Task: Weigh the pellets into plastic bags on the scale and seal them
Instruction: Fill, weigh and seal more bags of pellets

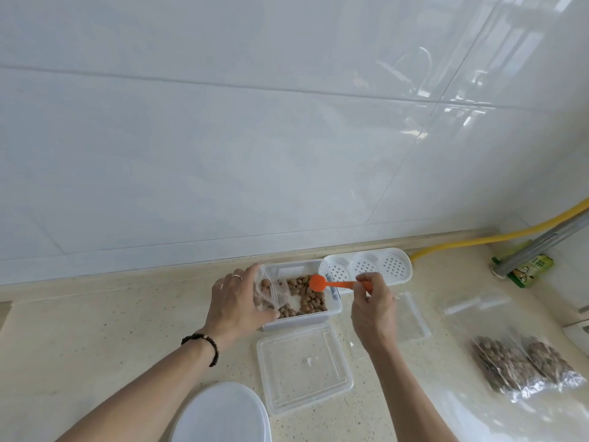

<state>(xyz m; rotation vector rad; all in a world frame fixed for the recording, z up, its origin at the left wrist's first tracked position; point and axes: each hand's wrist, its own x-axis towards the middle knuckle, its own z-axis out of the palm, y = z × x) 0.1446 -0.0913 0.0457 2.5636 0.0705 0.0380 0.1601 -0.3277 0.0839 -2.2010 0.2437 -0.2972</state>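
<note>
Pinching the orange spoon (334, 283) in my right hand (374, 309), I hover it over the pellets (307, 296). My left hand (237, 303) grips the plastic bag (267, 291), fingers curled around it.

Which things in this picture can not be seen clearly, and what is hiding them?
All in the head view:
- White oval lid: cut off by the bottom edge.
- Small clear plastic bag: its lower part is hidden behind the left hand.
- Scale: none can be made out.
- Orange plastic spoon: handle end covered by the right hand's fingers.
- Green packet: print too small to read.
</note>
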